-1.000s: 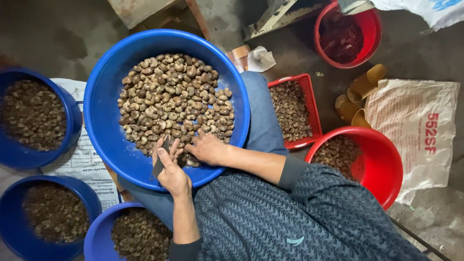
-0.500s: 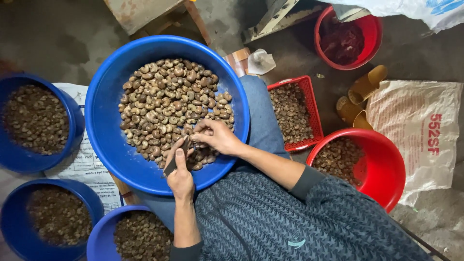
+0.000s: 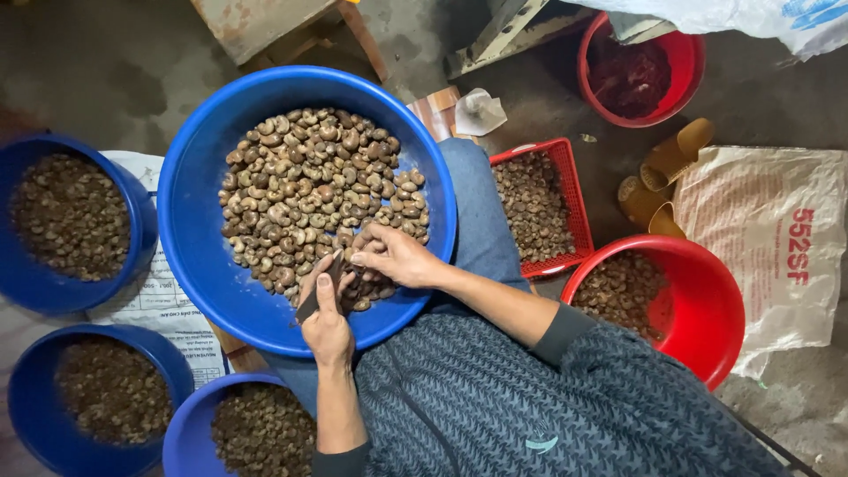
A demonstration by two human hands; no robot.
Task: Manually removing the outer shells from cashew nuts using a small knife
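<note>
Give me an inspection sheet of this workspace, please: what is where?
Surface: concrete floor; printed paper lies between the blue tubs.
Job's things: blue basin of nuts on the lap; dark tool.
Clutter: red crate and red buckets hold more nuts; sack; sandals.
Grippers: left hand grips the tool; right hand rests its fingertips on nuts beside it.
Cables: nothing seen.
Surroundings: white bag at the top edge.
</note>
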